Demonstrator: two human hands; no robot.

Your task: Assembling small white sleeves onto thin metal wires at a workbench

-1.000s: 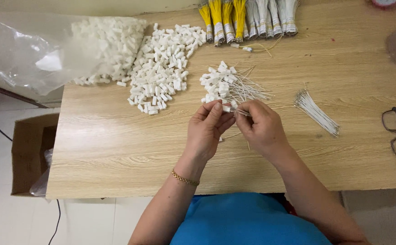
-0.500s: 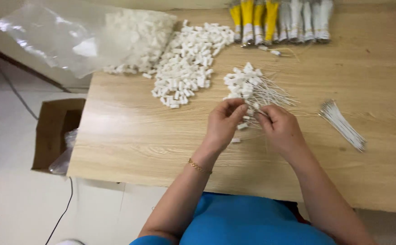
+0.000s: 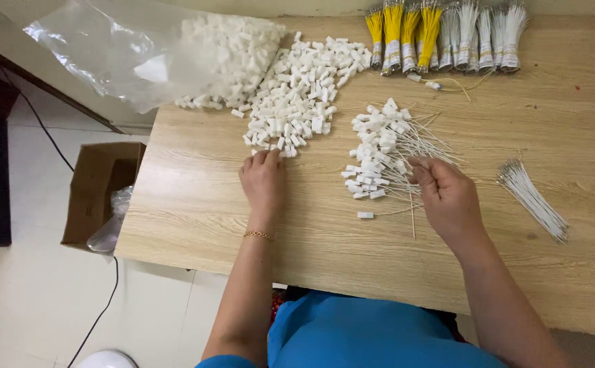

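Observation:
My left hand (image 3: pixel 264 178) lies palm down on the wooden table (image 3: pixel 202 204), fingertips touching the near edge of a heap of small white plastic plugs (image 3: pixel 304 95). My right hand (image 3: pixel 446 197) rests by a smaller pile of white plugs fitted with thin wires (image 3: pixel 382 153), fingers curled at its right side; whether it pinches a wire cannot be seen. One loose white plug (image 3: pixel 365 215) lies between the hands.
A clear plastic bag of white plugs (image 3: pixel 141 51) lies at the table's far left. Bundles of yellow and white wires (image 3: pixel 447 34) line the far edge. A loose bunch of white wires (image 3: pixel 532 197) lies at right. A cardboard box (image 3: pixel 100 191) stands on the floor at left.
My hands, together over the wired pile before, have parted. The left has moved left to the big plug heap; the right stays at the wired pile. The view shifted left.

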